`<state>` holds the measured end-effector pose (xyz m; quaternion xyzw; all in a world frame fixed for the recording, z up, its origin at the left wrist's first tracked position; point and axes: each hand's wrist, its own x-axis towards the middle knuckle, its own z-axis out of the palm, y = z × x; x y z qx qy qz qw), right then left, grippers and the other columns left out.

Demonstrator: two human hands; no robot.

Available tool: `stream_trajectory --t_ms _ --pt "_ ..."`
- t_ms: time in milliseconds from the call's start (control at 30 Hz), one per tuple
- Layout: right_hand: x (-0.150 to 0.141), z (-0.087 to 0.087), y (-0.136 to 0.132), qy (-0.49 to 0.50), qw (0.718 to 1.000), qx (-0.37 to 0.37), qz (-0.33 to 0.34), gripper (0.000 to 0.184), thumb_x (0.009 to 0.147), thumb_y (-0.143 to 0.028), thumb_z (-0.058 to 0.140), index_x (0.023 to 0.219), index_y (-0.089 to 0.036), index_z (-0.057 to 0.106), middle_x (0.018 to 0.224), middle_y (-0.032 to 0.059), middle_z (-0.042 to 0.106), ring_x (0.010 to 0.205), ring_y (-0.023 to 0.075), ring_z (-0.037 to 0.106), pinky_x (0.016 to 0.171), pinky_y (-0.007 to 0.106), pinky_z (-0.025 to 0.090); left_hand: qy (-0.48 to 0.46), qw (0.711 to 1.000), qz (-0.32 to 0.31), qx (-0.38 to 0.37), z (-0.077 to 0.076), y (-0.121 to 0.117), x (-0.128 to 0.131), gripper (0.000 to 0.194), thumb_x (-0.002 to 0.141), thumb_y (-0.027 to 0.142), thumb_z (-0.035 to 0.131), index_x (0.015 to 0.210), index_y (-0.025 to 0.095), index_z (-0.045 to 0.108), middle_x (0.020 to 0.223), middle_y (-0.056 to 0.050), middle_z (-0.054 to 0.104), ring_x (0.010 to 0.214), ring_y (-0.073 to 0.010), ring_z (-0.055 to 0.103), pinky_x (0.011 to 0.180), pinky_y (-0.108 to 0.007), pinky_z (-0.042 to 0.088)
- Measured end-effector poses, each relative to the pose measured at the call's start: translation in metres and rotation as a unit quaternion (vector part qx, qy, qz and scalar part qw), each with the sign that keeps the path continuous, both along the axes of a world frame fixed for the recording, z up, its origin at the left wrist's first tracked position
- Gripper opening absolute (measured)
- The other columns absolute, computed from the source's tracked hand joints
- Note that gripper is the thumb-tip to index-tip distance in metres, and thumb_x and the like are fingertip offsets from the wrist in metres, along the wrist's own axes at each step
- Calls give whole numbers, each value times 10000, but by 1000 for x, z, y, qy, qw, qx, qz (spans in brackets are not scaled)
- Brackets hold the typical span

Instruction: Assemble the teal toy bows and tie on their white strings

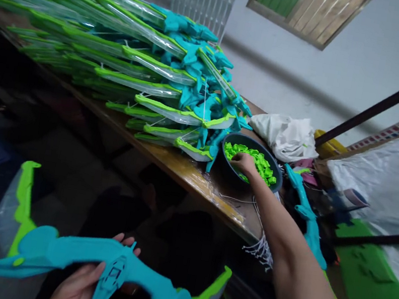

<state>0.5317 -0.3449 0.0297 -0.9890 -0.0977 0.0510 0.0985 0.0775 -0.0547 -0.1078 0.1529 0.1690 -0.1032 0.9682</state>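
Note:
My left hand [79, 286] is closed around the middle of a teal toy bow [91, 250] with lime green and clear limbs. The bow lies across the lower left of the view, low in front of me. My right hand [243, 164] reaches into a dark round basin [225, 169] on the table, among small bright green plastic pieces [263, 166]. Its fingers are bent down into the pieces; whether they grip one I cannot make out.
Many similar bows [184, 60] are piled on the wooden table [194, 179], left of the basin. White strings [263, 247] hang over the table's edge. Behind the basin sits a white plastic bag [286, 133]. Another teal bow [307, 213] leans at right near a green foam mat [366, 269].

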Motion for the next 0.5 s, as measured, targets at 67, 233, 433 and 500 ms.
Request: stream_trajectory --t_ms 67,233,433,500 --pt "0 0 -4 -3 999 31 -11 266 994 -382 646 1093 -137 666 1082 61 683 956 196 676 861 386 586 -3 1000 8 -16 3 1 2 430 1003 254 479 1392 382 610 1517 -5 527 1451 -295 405 1253 -479 169" --pt "-1 3 -11 -50 988 130 -73 281 996 -407 641 1003 -128 674 977 38 691 866 173 679 802 348 590 -14 999 18 -27 16 5 1 395 991 309 515 1358 342 656 1486 -38 564 1418 -325 455 1246 -503 178" --pt "-3 5 -15 -67 947 287 -130 246 990 -360 656 1038 -119 655 962 31 667 803 151 660 711 297 587 -61 997 24 -41 15 6 -1 413 1021 370 450 1394 343 624 1508 -53 542 1443 -310 409 1260 -474 137" --pt "-5 5 -14 -51 928 345 -130 233 1000 -349 643 1060 -124 643 930 22 656 736 125 639 653 263 573 -90 994 18 -59 13 6 2 429 1041 364 384 1405 355 611 1518 -45 530 1453 -296 393 1265 -474 111"
